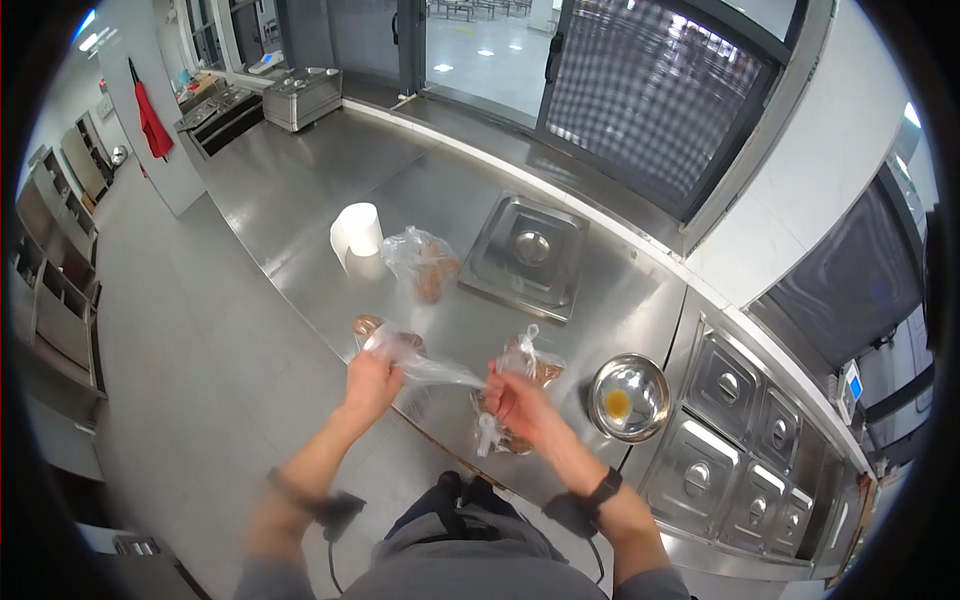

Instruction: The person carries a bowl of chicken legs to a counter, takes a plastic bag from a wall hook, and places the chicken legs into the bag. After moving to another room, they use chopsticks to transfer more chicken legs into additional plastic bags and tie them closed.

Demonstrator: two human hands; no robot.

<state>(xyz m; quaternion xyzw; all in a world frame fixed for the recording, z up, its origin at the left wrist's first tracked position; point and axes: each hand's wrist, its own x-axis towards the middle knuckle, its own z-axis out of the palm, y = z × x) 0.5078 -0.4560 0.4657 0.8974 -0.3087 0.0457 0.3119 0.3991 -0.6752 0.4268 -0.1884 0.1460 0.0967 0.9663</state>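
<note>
A clear plastic bag [435, 371] is stretched between my two hands above the front part of the steel counter. My left hand [375, 380] is closed on its gathered left part, close to brown food pieces [367, 325] that show at that end. With pinched fingers, my right hand [518, 402] grips the thin drawn-out end of the bag. Just beyond the right hand lies a knotted bag of brown food [545, 370]. Another knotted bag [488, 436] sits partly hidden under that hand and wrist. Farther back stands a loose-topped bag with brown pieces [432, 270].
A white roll [362, 232] stands at the back left. Behind the bags lies a lidded steel pan [527, 250]. To the right, a steel bowl [650, 385] holds some yellow liquid, beside several lidded pans [693, 470]. The counter's front edge [425, 432] runs below my hands.
</note>
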